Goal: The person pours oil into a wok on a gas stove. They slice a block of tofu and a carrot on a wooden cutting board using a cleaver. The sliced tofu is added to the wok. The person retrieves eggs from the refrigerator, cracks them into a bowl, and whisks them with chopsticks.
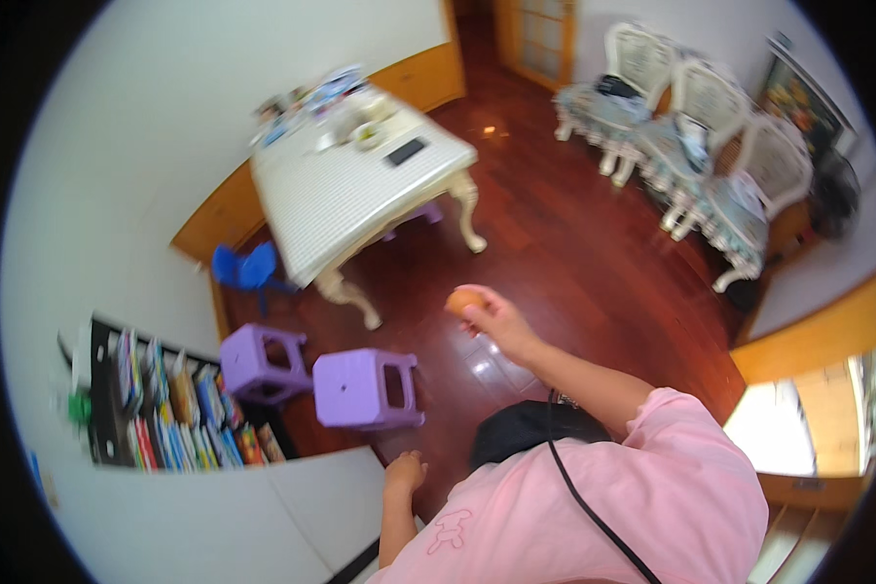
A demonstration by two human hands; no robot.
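Observation:
In the head view my right hand [502,321] is stretched out over the floor, its fingers closed around an orange-brown, egg-shaped object [465,301]. The thumb lies across its near side and part of it is covered by the fingers. My left hand [406,473] hangs low beside the edge of a white cabinet top [321,478], fingers loosely bent. Whether it holds anything does not show. Past the right hand stands a table [336,204] with a checked cover and carved cream legs.
Two purple plastic stools [358,390] and a blue child's chair [244,266] stand left. A black bookshelf [106,394] full of books adjoins the wall. On the table lie a dark phone [406,152] and a bowl [369,136]. Carved white chairs [715,142] line the right wall.

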